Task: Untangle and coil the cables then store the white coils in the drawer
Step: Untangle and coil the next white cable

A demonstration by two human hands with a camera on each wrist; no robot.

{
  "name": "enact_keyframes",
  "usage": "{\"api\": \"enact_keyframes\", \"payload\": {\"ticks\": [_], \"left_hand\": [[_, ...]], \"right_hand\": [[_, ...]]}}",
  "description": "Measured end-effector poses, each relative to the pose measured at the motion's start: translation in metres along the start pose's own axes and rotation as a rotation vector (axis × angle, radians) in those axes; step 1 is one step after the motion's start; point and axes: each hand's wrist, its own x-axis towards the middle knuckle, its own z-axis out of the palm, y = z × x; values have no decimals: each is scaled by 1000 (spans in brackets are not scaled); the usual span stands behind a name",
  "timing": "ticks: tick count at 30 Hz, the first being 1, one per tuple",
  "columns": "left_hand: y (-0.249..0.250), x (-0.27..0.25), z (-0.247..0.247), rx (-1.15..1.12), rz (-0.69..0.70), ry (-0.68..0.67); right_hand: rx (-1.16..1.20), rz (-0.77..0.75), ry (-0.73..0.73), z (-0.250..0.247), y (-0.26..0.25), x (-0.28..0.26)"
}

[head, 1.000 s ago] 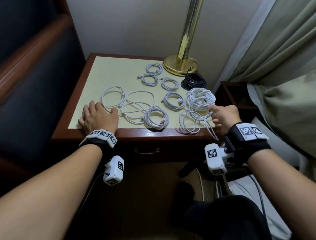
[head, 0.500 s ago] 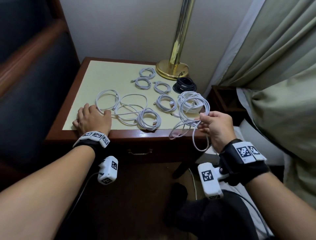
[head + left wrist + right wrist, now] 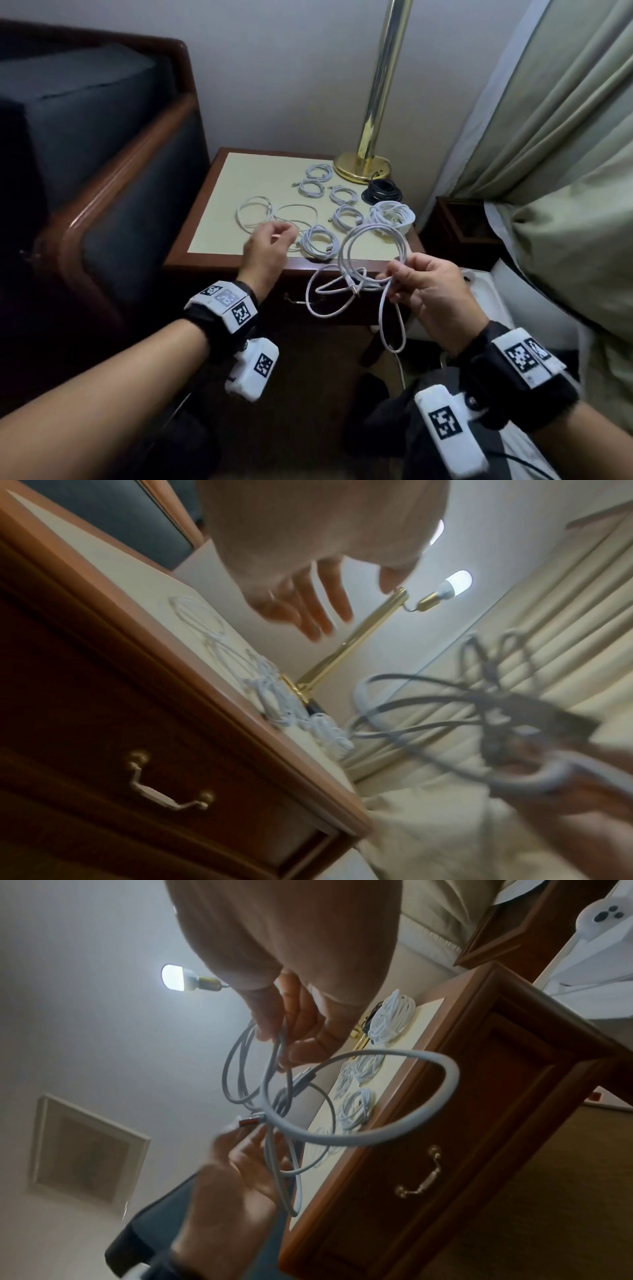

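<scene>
A dark armchair (image 3: 102, 144) stands left of the nightstand (image 3: 219, 192), and a curtain (image 3: 548, 137) hangs on the right. A brass lamp (image 3: 363, 168) has its base on the far right corner of the nightstand top. The drawer (image 3: 143, 750) in the nightstand front is closed, its handle (image 3: 167, 796) hanging down.

On the top lie several white coils: a big one (image 3: 394, 216) near the right edge, a black coil (image 3: 382, 193) just behind it beside the lamp base, four small coils (image 3: 313, 188) toward the far middle, one coil (image 3: 318, 240) near the front edge, and a loose cable (image 3: 270, 216) spread in wide loops toward the left.

The right hand (image 3: 428, 291) is held in the air in front of the nightstand's front right corner, thumb and fingers pinching a tangled cable (image 3: 363, 267); one loop stands up above the hand, others hang below the front edge, clear of the top.

The left hand (image 3: 267, 246) hovers over the front edge, holding nothing, fingers loosely spread and relaxed, near the loose cable and not touching it
</scene>
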Motion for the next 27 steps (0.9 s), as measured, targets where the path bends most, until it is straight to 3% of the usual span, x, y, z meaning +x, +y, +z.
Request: {"api": "enact_keyframes", "payload": {"ticks": [3,5,6,10,16,22,27], "left_hand": [[30,-38,-1,-152,-32,-498],[33,-58,0,-33,-33,-680],[30,-65,1,-3,-31,-698],[22,-86,0,-175,-130,-619],[26,-103,0,-293,-238,-537],[24,-101,5,-478,-353,-309],[21,-104,2,-563,-363,-222]], "right_hand": [[-31,17,-42,3,13,-16],[-32,33,-76,4,21,-26],[-23,39,-96,5,25,-31],[12,46,-166,6,35,-44],[-118,23,-214,3,46,-56],[-106,113,-312,-1,50,-53],[0,104,-244,-5,53,-47]]}}
